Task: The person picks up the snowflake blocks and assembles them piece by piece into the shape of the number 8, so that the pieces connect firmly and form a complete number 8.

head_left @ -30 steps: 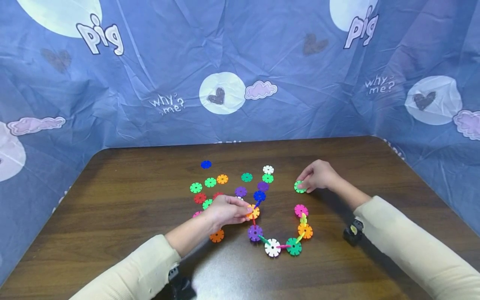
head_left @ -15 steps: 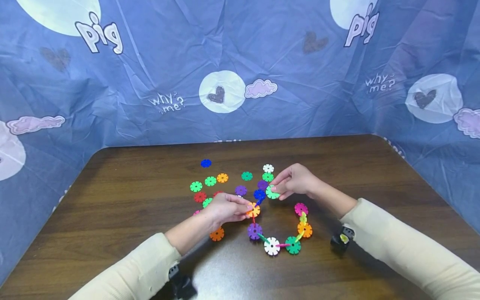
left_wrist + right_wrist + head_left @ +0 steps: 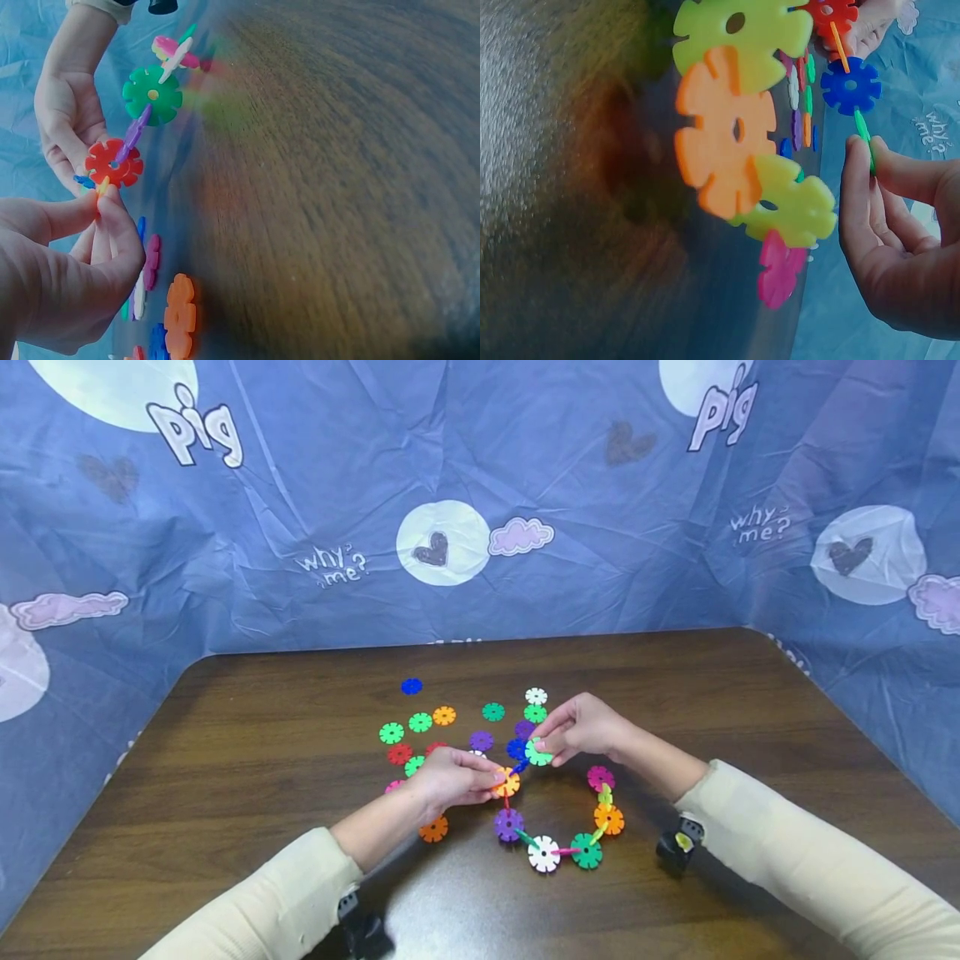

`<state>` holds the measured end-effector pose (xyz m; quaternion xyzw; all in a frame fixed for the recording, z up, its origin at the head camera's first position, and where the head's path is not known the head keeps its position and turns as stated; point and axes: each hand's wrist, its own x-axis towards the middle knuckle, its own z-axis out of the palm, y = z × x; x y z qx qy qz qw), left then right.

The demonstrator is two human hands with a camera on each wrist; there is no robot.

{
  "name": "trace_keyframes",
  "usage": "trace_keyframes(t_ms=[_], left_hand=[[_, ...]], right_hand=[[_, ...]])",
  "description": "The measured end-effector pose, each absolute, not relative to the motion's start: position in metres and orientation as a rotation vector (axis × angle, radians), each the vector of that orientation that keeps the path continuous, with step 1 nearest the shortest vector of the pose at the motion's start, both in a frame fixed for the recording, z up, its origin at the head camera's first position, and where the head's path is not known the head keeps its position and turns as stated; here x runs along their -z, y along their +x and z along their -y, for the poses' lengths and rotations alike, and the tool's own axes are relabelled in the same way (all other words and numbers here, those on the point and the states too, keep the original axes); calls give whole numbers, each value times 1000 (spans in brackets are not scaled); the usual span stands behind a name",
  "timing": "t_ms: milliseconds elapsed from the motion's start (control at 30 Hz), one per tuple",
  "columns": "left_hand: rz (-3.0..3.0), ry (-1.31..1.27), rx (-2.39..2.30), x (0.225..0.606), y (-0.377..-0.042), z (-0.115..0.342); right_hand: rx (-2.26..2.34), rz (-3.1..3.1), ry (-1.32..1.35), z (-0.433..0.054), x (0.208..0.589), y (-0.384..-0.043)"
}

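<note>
My left hand [image 3: 453,783] pinches an orange notched plastic disc [image 3: 509,782] near one end of a linked chain. A blue disc [image 3: 851,85] is joined beyond that orange one. Between thumb and forefinger my right hand [image 3: 587,727] pinches a light green disc [image 3: 537,752], its edge right at the blue disc's rim. In the left wrist view a red disc [image 3: 114,162] links on below the fingers. The chain curves through a purple disc [image 3: 509,825], a white disc [image 3: 543,853] and a green disc [image 3: 587,851] to a pink disc [image 3: 600,777] at its other end.
Loose discs lie left of and behind the chain, among them a dark blue disc [image 3: 412,686], a teal disc [image 3: 492,712] and an orange-brown disc [image 3: 433,828]. The wooden table [image 3: 247,735] ends at a blue printed cloth [image 3: 300,485].
My right hand has carried the light green disc leftward from the table's right side up to the blue disc. The left hand has kept its grip on the orange disc, almost still.
</note>
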<state>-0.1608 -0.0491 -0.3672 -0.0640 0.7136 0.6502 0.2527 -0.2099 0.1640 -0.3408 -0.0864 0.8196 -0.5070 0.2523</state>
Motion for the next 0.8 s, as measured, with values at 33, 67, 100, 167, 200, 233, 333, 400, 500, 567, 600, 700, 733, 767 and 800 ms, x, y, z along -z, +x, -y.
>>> trace_keyframes(t_ms=[33,67,100,167,200,233,333,400,500,567,600,700,733,767,800], left_hand=[[-1941,-174,-1771,367,-161,49],[-1943,-174,-1771,367,-161,49],[-1947,-173,-1771,367,-161,48],[-1966,-168,-1758,367,-161,47],[-1979,-169,-1753,367,-160,47],[-1994,-167,-1748,367,-159,46],[-2050,-152,-1737,368,-157,43],[-2092,-152,-1747,368,-155,41],[-2150,-161,-1742,368,-153,38],[-2180,-170,-1725,368,-152,37],[-2188,-171,-1716,369,-151,36],[-2168,-173,-1722,369,-151,37],[-2155,-170,-1736,369,-151,38],[-2137,-169,-1749,369,-150,39],[-2119,-171,-1760,369,-150,40]], right_hand=[[1375,-2226,-238,-164,340,-210],[1370,-2225,-240,-164,340,-210],[1360,-2227,-247,-164,340,-209],[1347,-2231,-257,-163,340,-209],[1343,-2233,-261,-163,340,-208],[1340,-2235,-266,-163,340,-208],[1327,-2241,-278,-161,341,-208],[1329,-2248,-271,-160,341,-207],[1308,-2273,-268,-158,342,-207],[1291,-2292,-266,-156,343,-207],[1281,-2298,-266,-155,344,-207],[1287,-2300,-265,-154,345,-207],[1302,-2293,-261,-154,345,-207],[1316,-2286,-257,-154,345,-207],[1336,-2274,-248,-154,345,-208]])
